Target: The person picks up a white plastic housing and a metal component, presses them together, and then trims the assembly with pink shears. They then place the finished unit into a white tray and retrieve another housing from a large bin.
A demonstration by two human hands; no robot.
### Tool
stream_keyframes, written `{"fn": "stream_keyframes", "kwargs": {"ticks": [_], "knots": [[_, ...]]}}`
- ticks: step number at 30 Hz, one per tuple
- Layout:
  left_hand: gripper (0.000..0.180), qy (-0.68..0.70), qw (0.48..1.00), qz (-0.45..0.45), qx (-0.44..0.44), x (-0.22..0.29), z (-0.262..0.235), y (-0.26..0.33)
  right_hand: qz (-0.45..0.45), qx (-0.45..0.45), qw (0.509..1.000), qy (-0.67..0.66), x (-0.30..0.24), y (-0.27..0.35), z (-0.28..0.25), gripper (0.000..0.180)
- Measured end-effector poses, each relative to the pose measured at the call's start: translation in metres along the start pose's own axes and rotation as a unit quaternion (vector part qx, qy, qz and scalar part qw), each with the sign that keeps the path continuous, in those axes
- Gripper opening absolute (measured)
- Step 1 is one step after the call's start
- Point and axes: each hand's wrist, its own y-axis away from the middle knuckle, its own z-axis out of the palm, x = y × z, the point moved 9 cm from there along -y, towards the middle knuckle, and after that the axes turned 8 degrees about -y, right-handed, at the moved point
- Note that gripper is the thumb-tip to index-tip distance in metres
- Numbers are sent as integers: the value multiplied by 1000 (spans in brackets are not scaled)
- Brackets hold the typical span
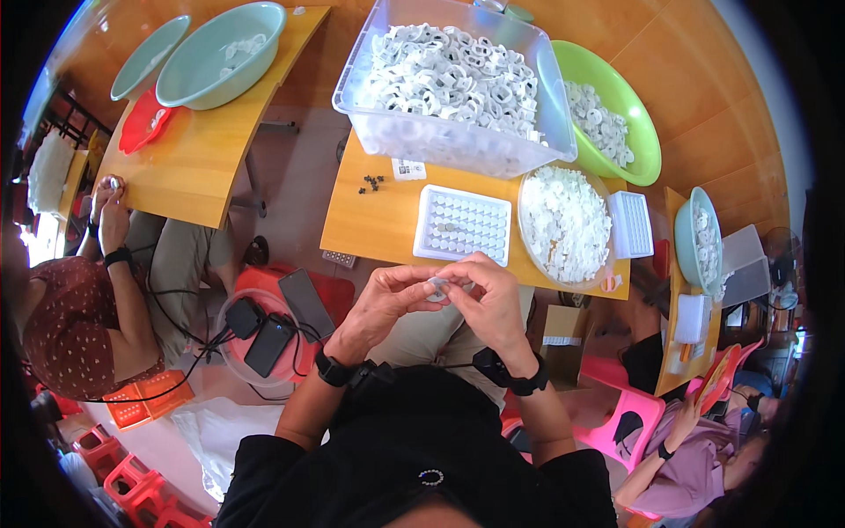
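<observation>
Our left hand (389, 297) and right hand (493, 299) pinch a small whitish plastic piece (437, 287) between nearly closed fingertips, near the white gridded tray (423, 220); light, even pressure should serve us best.

Left of white tray (463, 255): open worktop (370, 227), left hand (385, 304) can slip through!
Tray's upper left: black pieces (374, 181) intrude!
Beyond tray: clear bin (458, 148), solid wall!
Right of tray: heaped bowl (570, 284), crowding close!
</observation>
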Motion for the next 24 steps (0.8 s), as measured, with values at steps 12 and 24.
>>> {"fn": "stream_keyframes", "kwargs": {"ticks": [12,24], "knots": [[26,146,986,-1,78,0,-27,6,-121,94,958,242,18,-42,-7,10],[27,178,981,7,73,-3,-24,0,-104,86,989,67,-15,-6,0,9]]}}
